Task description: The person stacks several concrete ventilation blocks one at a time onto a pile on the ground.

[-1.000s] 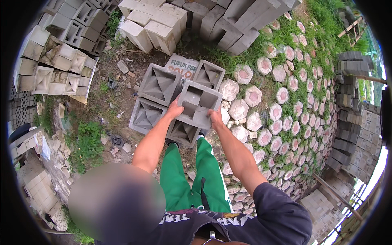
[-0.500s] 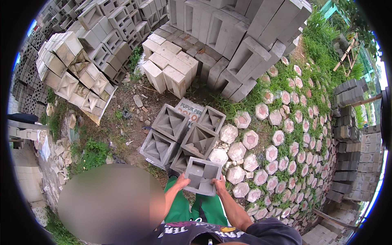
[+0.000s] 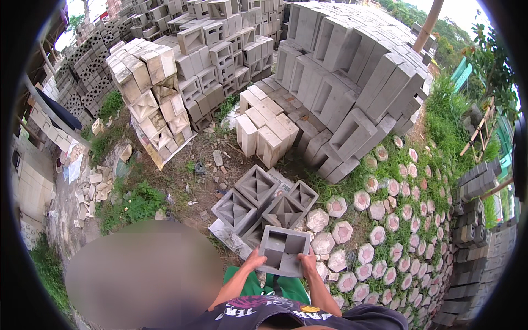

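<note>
A square grey concrete block (image 3: 284, 250) with a quartered face is clasped at opposite sides by the partly closed left hand (image 3: 255, 259) and right hand (image 3: 308, 261) (presumably to balance its weight), on the near side of the grouped square, faceted grey blocks (image 3: 283, 210).

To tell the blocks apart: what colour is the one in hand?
The held block is grey, best seen in the head view.

Held blk (image 3: 284, 250) moved closer to shirt (image 3: 267, 308); mid blk (image 3: 283, 211) uncovered; view tilted up.
</note>
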Demonstrator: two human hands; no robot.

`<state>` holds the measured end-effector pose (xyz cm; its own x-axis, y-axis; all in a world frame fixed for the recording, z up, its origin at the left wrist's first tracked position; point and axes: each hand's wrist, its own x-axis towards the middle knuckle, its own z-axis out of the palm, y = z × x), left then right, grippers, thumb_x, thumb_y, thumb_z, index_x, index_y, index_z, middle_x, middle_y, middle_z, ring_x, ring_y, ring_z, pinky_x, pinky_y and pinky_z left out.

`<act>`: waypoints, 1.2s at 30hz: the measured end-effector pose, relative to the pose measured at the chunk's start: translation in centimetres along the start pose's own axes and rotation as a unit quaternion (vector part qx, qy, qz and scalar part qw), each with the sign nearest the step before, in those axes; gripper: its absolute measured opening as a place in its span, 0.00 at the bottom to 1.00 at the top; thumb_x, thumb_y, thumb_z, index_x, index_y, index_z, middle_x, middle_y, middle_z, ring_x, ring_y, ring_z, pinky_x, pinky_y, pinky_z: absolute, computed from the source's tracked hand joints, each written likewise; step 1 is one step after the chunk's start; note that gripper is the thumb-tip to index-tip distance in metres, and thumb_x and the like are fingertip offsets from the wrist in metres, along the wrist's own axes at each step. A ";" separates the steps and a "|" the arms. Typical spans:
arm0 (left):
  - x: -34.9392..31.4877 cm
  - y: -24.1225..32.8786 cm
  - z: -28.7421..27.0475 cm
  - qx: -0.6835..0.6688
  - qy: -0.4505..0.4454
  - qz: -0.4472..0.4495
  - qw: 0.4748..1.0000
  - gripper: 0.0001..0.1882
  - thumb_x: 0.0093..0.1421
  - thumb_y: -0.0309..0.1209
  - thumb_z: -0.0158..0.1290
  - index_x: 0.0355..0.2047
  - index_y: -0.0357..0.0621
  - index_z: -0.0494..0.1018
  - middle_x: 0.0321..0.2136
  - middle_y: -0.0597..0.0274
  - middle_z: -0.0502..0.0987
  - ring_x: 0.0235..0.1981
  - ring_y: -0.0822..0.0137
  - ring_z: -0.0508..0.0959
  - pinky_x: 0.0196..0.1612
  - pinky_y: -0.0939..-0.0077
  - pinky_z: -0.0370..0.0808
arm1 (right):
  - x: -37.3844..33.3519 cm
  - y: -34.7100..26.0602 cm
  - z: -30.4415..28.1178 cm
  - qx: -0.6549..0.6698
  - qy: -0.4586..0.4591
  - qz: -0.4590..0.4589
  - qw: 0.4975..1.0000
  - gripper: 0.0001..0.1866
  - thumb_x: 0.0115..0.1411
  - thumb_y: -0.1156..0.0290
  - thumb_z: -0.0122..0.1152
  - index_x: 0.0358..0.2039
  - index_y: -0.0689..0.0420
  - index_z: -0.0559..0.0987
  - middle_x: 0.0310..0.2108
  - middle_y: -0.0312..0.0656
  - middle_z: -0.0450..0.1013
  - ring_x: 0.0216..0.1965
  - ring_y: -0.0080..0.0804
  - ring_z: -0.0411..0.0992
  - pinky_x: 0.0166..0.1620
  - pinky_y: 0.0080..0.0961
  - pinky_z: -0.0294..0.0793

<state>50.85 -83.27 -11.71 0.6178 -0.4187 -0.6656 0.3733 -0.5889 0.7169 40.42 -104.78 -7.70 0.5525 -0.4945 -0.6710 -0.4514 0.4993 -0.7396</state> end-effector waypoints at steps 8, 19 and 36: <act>-8.8 -3.6 -2.8 -0.081 0.159 0.024 0.984 0.33 0.43 0.27 0.55 0.53 0.38 0.65 0.41 0.48 0.76 0.42 0.56 0.76 0.46 0.64 0.72 | -4.6 -1.9 5.2 -0.082 -0.144 -0.016 0.986 0.39 0.36 0.83 0.57 0.56 0.59 0.65 0.37 0.42 0.72 0.35 0.32 0.71 0.35 0.28 0.72; -26.2 -15.2 -5.9 -0.247 0.354 -0.005 0.902 0.30 0.42 0.30 0.58 0.48 0.35 0.67 0.40 0.45 0.75 0.42 0.57 0.75 0.46 0.66 0.72 | -18.0 2.3 16.7 -0.236 -0.310 -0.065 0.919 0.51 0.34 0.85 0.59 0.64 0.58 0.54 0.44 0.46 0.68 0.40 0.36 0.69 0.40 0.30 0.72; -38.4 -19.3 -9.7 -0.693 0.411 0.149 0.574 0.31 0.54 0.47 0.60 0.49 0.37 0.64 0.41 0.54 0.74 0.40 0.63 0.77 0.44 0.69 0.74 | -25.2 7.8 29.6 -0.367 -0.478 0.023 0.798 0.45 0.41 0.78 0.65 0.61 0.59 0.58 0.39 0.44 0.72 0.39 0.35 0.71 0.41 0.36 0.73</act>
<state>26.70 -49.13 2.02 0.7020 0.4454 -0.5557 0.0057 0.7768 0.6298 43.72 -67.35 5.00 0.6468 0.4555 -0.6117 -0.5817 -0.2240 -0.7819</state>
